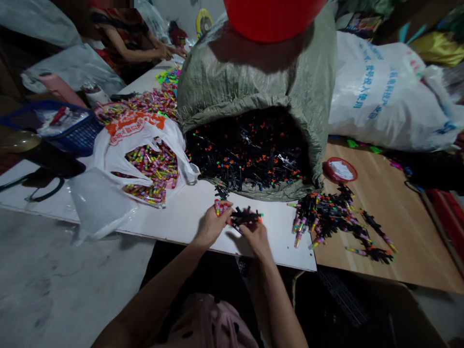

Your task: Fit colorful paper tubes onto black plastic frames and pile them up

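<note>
My left hand (212, 225) is closed around small pink-and-yellow candy tubes (219, 208); their exact number is hidden by the fingers. My right hand (256, 238) grips a black plastic toy gun (246, 215) with green and orange tips. The two hands nearly meet, and the gun's left end is at the left fingertips. Just beyond them, a loose black toy piece (222, 192) lies by the mouth of a big grey-green sack (253, 89) full of similar black toys. To the left, a white plastic bag (108, 157) holds many candy tubes.
At right, toy guns with tubes attached (326, 215) lie heaped across the white table (163, 224) and a wooden board (409, 208). A red basket (357, 170), blue basket (81, 135), clear bag (101, 205) and red bucket (273, 19) surround this. Another person's arm (134, 52) is at far left.
</note>
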`<state>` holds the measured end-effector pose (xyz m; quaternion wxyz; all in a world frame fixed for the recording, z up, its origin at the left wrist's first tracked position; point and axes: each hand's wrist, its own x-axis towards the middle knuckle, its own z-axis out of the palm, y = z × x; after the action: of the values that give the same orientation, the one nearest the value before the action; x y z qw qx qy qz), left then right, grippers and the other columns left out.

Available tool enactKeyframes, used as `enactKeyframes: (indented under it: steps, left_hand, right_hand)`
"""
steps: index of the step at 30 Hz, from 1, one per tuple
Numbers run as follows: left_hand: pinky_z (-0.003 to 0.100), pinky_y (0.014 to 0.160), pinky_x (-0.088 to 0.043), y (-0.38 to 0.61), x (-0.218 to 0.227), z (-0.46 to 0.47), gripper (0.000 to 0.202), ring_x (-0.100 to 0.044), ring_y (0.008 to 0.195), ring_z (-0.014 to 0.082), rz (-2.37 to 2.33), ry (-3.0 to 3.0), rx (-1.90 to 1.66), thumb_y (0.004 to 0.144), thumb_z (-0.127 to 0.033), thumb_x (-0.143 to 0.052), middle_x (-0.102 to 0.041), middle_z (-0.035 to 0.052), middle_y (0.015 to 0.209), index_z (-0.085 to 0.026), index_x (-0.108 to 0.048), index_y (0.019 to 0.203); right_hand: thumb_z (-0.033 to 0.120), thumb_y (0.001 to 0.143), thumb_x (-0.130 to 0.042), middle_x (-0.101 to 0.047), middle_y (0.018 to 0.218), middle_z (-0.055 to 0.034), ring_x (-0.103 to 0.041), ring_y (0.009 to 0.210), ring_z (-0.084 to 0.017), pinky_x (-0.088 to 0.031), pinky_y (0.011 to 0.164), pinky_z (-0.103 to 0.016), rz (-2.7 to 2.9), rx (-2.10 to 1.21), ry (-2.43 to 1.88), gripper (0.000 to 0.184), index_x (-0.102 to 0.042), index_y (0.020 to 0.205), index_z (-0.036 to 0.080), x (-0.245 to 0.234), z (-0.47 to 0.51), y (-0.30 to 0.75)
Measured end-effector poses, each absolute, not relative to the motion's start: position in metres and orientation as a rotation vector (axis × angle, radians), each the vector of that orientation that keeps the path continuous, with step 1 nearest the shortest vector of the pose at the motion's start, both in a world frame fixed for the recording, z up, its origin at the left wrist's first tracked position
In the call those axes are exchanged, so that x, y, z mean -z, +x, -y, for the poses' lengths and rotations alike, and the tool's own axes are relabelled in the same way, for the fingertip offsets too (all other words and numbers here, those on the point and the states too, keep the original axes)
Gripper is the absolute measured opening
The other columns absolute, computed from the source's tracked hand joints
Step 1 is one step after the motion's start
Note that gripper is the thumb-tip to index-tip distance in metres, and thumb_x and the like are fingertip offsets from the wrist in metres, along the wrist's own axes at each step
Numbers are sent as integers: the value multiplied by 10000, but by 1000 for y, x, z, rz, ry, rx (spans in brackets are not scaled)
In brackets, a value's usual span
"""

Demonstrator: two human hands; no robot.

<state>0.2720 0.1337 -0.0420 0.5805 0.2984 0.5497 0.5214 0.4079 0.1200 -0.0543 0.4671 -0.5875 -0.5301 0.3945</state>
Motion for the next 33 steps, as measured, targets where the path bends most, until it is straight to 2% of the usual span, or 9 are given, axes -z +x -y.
enactKeyframes:
  steps: [2, 5, 11, 16, 21, 24, 26, 30, 33]
  left_hand:
    - [202, 420, -267, 272, 42, -127, 352, -389, 415, 66, -1270, 771, -1173, 648, -399, -701, -503, -52, 497, -150, -649, 891]
    - [220, 465, -312, 265, 39, -119, 395, -407, 459, 73, -1189, 855, -1145, 686, -438, -666, -547, -24, 574, -138, -665, 942]
    - [224, 518, -354, 250, 44, -110, 474, -445, 490, 92, -1158, 950, -1061, 744, -422, -635, -564, -32, 574, -152, -581, 1130]
    - [233, 603, -429, 255, 50, -106, 286, -540, 596, 117, -1236, 961, -1118, 699, -363, -679, -627, 7, 689, -170, -620, 902]
    - [289, 760, -473, 256, 39, -101, 207, -614, 780, 181, -1353, 1071, -1151, 691, -234, -668, -694, 53, 879, -203, -656, 895]
    - [325, 905, -439, 259, 40, -91, 261, -611, 933, 233, -1345, 1182, -1196, 642, -147, -688, -699, 80, 955, -223, -682, 892]
    - [333, 933, -430, 264, 45, -83, 300, -604, 965, 250, -1352, 1220, -1183, 617, -115, -692, -696, 92, 977, -227, -690, 895]
    - [316, 820, -481, 270, 56, -78, 257, -630, 861, 215, -1420, 1195, -1112, 695, -223, -654, -697, 84, 936, -211, -673, 951]
    - [233, 519, -445, 261, 61, -89, 374, -590, 605, 134, -1405, 1007, -1076, 774, -387, -575, -685, 60, 827, -177, -613, 1081]
  right_hand:
    - [498, 697, -597, -682, 793, -83, -638, 701, -206, -534, 678, -375, 1150, -1147, -1414, 384, -636, 851, 148, 54, -118, 395]
    - [486, 713, -581, -661, 643, -43, -613, 589, -176, -518, 586, -321, 1032, -1107, -1421, 322, -623, 727, 167, 45, -118, 387]
    - [364, 693, -626, -673, 672, -25, -621, 618, -170, -516, 597, -288, 1218, -1075, -1398, 180, -619, 719, 186, 28, -109, 392]
    - [380, 675, -615, -680, 656, -32, -622, 574, -174, -508, 549, -282, 1225, -1024, -1459, 196, -633, 702, 187, 24, -101, 387]
    - [411, 679, -593, -675, 597, -46, -607, 511, -175, -488, 503, -282, 1203, -1003, -1542, 248, -652, 679, 170, 20, -98, 383]
    - [432, 666, -607, -621, 524, -17, -548, 457, -147, -457, 459, -262, 1091, -939, -1598, 256, -609, 623, 179, 23, -92, 377]
    - [432, 662, -619, -595, 510, 2, -524, 447, -131, -440, 438, -246, 1014, -950, -1588, 254, -589, 624, 182, 27, -88, 374]
    - [408, 626, -673, -589, 500, 15, -535, 436, -121, -450, 446, -238, 960, -1204, -1461, 250, -589, 632, 172, 31, -96, 393]
    - [429, 606, -684, -602, 538, 20, -555, 471, -109, -457, 481, -225, 772, -1063, -1385, 276, -578, 637, 176, 31, -118, 433]
